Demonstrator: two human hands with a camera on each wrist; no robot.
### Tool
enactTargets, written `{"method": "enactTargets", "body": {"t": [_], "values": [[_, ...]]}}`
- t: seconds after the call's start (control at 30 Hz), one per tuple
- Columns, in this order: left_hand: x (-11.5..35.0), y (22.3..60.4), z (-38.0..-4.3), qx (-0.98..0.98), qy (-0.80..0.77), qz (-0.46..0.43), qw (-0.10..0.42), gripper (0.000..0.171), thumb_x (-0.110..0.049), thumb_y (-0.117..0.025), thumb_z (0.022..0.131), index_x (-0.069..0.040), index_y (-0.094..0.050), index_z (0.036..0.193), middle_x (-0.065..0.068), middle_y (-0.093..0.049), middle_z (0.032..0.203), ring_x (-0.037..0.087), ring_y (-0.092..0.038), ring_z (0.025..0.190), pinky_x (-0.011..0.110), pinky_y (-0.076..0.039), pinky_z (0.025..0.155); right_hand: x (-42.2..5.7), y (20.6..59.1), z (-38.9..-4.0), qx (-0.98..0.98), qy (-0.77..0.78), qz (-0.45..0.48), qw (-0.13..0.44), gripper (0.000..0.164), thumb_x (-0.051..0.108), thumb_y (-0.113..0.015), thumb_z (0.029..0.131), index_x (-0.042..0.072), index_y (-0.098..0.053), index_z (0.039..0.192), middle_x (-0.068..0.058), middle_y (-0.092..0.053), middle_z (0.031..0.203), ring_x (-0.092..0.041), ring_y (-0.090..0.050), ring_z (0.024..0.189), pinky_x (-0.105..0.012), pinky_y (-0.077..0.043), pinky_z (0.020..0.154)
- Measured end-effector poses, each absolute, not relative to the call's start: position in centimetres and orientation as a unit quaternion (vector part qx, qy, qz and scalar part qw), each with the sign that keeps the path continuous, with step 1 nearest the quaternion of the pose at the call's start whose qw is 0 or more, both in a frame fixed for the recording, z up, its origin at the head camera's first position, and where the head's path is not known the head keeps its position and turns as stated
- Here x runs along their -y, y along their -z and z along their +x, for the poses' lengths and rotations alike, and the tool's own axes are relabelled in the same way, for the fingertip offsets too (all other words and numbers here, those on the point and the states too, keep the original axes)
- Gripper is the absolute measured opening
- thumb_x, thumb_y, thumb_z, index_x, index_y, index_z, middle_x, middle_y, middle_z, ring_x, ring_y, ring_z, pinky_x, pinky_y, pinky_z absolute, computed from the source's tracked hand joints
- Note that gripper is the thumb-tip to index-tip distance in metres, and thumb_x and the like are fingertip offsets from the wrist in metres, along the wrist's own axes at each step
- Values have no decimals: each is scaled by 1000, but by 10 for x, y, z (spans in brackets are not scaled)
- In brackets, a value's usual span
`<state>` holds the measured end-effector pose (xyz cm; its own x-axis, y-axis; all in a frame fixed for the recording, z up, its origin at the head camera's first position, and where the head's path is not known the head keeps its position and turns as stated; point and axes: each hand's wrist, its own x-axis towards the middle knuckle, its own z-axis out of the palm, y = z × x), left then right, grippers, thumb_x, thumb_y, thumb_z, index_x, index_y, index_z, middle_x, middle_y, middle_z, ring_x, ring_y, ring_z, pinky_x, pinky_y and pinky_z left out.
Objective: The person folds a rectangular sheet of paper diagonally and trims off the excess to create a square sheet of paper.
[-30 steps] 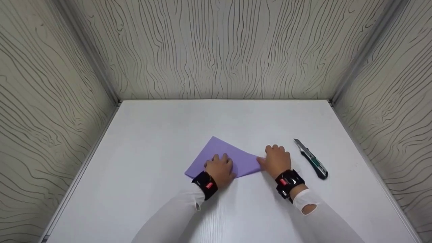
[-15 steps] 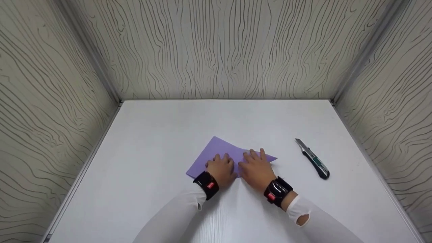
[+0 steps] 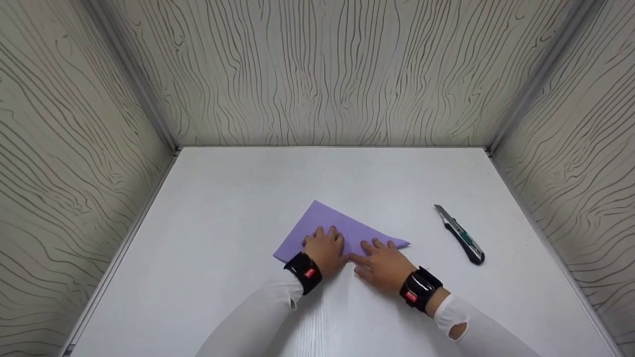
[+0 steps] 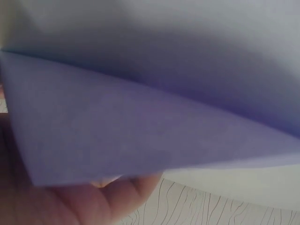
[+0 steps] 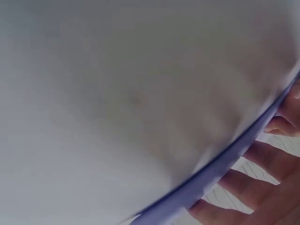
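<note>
A folded sheet of purple paper (image 3: 317,218) lies on the white table, its right corner drawn out to a narrow point. My left hand (image 3: 325,253) rests on the paper's near left part with slightly bent fingers. To its right, my right hand (image 3: 384,267) is spread, and its fingertips press along the near folded edge. In the left wrist view, a flap of the purple paper (image 4: 122,126) covers part of my left hand (image 4: 84,201). The right wrist view shows the fingers of my right hand (image 5: 258,187) against a thin strip of the paper (image 5: 211,168).
A utility knife (image 3: 461,235) with a black and green handle lies on the table (image 3: 238,188) right of the paper, blade pointing away. Wood-patterned panels (image 3: 317,74) enclose the table at the back and both sides.
My right hand let go of the right corner, moved left onto the paper, then shifted down and slightly right along its near edge. The right corner has dropped nearer me. My left hand stayed put.
</note>
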<state>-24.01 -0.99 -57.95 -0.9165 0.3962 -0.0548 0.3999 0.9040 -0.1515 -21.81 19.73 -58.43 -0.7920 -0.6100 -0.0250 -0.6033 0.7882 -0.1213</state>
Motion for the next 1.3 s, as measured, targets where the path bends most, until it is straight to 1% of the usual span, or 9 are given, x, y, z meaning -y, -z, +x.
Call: {"method": "enactTargets", "body": {"t": [0.3,0.53,0.63,0.73,0.87,0.97,1.1,1.2,1.3], "values": [[14,575,-241,-974,75,212,13,68,-68,-50,107,-20,-61,154,6,-60,157,33,-65,127,50,-64,80,-206,588,-218,-938,105,-318,85,52,46,-46,115,18,-62,155,-28,-48,165,-59,-42,152,-81,-36,118],[8,585,-238,-972,118,201,10,69,-66,-45,110,-20,-54,160,6,-55,164,35,-61,138,56,-60,97,-204,583,-218,-938,105,-318,91,51,46,-48,114,20,-63,154,-27,-48,165,-58,-42,152,-79,-38,117],[0,587,-233,-964,159,211,-21,59,-59,-48,111,-21,-60,156,5,-58,161,34,-59,142,60,-55,108,-204,583,-218,-938,109,-315,91,51,47,-48,114,18,-64,153,-28,-49,164,-59,-43,151,-80,-38,116],[-9,583,-225,-954,182,232,-60,41,-46,-55,110,-23,-74,139,3,-69,146,27,-63,136,54,-52,112,-204,584,-219,-939,107,-315,82,50,45,-50,113,17,-66,151,-28,-52,162,-59,-46,149,-80,-40,115],[-18,579,-213,-947,193,248,-66,28,-39,-60,108,-26,-82,118,0,-75,118,20,-67,111,42,-57,96,-204,587,-220,-941,86,-323,61,48,43,-53,112,16,-68,149,-26,-55,159,-57,-50,146,-79,-43,113],[-20,576,-202,-949,196,240,-49,28,-39,-59,109,-26,-81,123,1,-74,109,20,-68,98,38,-60,79,-204,588,-220,-941,78,-325,54,48,42,-52,112,15,-68,149,-25,-55,159,-56,-50,146,-78,-43,114],[-17,577,-190,-958,173,223,-51,30,-37,-64,106,-20,-79,125,5,-75,101,24,-72,86,39,-62,63,-204,585,-220,-938,94,-329,55,48,42,-52,113,17,-67,150,-29,-54,159,-59,-49,146,-79,-42,114],[-12,579,-183,-966,129,217,-49,35,-40,-64,105,-11,-79,120,9,-76,101,28,-74,87,44,-64,61,-204,583,-220,-936,100,-334,57,47,42,-52,113,18,-67,151,-30,-55,159,-60,-49,145,-79,-42,114],[-7,579,-181,-976,54,209,-26,48,-47,-62,107,-5,-76,126,12,-75,111,30,-73,99,47,-67,69,-205,583,-221,-935,95,-335,60,47,42,-51,113,19,-66,151,-29,-54,159,-60,-49,145,-78,-43,114]]}}
